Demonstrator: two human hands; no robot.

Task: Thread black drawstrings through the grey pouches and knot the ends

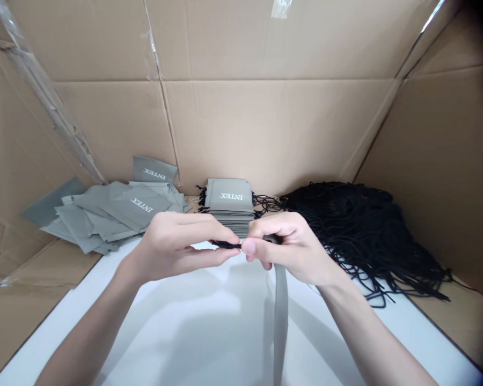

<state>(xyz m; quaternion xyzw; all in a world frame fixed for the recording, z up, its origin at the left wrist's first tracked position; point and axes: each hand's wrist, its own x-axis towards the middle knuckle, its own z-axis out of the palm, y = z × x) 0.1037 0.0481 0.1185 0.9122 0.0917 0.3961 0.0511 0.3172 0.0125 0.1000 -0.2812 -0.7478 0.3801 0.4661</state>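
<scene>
My left hand (173, 241) is closed in a pinch, with a short bundle of black cord (224, 244) between its thumb and fingers. Fingertip to fingertip with it, my right hand (292, 244) grips a grey pouch (280, 316), seen nearly edge-on and hanging down below the palm. The right thumb and forefinger also press at the end of the black cord. How the cord meets the pouch is hidden by the fingers. Just behind both hands stands a neat stack of grey pouches (230, 195) marked INTEX, with black cords sticking out at its sides.
At the left lies a loose heap of grey pouches (116, 212). A large tangle of black cords (354, 230) covers the right rear, its ends spilling over the white table (209, 332). Cardboard walls (282, 128) enclose the back and both sides.
</scene>
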